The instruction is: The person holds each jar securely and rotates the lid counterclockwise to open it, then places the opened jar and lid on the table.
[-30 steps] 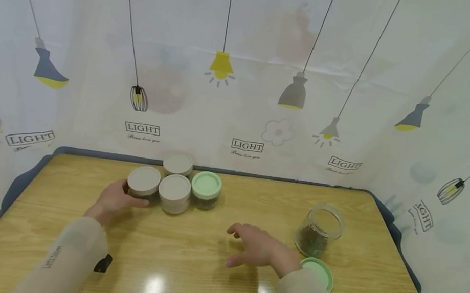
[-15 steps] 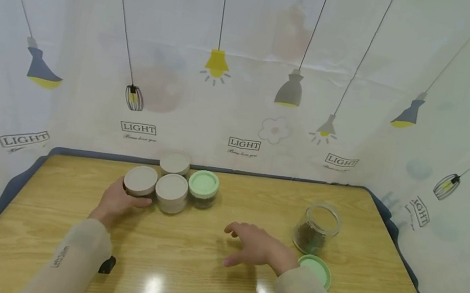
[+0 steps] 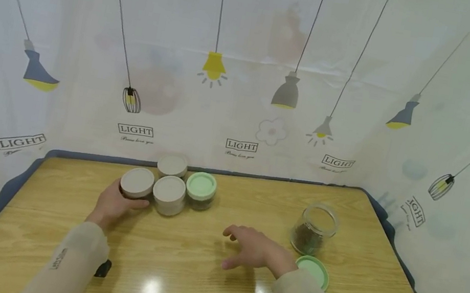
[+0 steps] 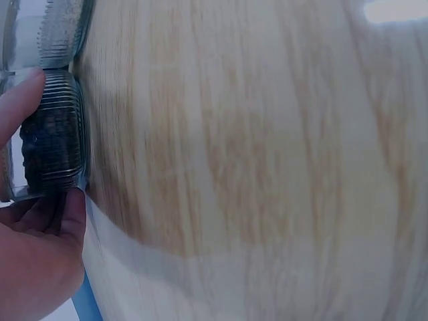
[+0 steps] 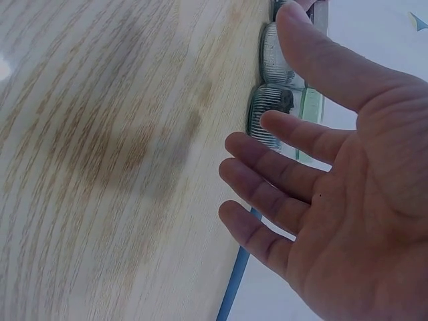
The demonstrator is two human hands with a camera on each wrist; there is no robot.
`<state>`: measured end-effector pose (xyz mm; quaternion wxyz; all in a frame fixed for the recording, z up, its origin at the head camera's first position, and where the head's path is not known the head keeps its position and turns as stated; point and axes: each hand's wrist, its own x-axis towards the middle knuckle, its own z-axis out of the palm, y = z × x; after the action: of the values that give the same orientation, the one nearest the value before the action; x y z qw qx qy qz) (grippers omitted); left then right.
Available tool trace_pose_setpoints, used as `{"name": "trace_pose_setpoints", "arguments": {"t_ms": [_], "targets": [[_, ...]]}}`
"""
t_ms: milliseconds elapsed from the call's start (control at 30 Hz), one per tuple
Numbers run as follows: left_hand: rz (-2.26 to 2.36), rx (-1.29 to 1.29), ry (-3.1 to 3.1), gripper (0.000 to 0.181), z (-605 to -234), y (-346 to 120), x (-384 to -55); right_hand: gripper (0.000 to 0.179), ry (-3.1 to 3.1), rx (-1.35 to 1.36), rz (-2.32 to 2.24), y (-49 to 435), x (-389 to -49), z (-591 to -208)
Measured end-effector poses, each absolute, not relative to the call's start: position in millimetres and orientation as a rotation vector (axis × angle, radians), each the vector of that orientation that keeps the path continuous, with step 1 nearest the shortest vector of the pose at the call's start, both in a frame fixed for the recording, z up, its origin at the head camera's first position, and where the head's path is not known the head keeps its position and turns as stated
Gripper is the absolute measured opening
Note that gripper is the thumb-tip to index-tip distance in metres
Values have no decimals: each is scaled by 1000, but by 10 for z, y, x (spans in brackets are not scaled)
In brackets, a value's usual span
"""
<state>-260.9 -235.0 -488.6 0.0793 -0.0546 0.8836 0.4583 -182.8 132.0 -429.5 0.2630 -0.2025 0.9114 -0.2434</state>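
Wooden tabletop (image 3: 178, 261), lamp-print backdrop (image 3: 250, 30): pale-lidded jar (image 3: 137, 182) gripped at rear left.

The jar is stood upright, lid facing up and central axis vertical, beside a second pale-lidded jar (image 3: 169, 195). Its sides are clasped between thumb and curled fingers of the left hand (image 3: 113, 205); the right hand (image 3: 256, 248), fingers loosely spread, is held above the tabletop, nothing grasped.

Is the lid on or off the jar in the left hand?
On: in the head view, a pale grey lid covers the top of the jar that the left hand grips.
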Motion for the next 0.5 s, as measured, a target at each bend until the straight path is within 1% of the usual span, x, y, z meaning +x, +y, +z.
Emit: {"name": "trace_pose_setpoints", "arguments": {"t_ms": [500], "targets": [[1393, -197, 2615, 107, -4910, -2391, -2638, 69, 2461, -546, -659, 1342, -1828, -4316]]}}
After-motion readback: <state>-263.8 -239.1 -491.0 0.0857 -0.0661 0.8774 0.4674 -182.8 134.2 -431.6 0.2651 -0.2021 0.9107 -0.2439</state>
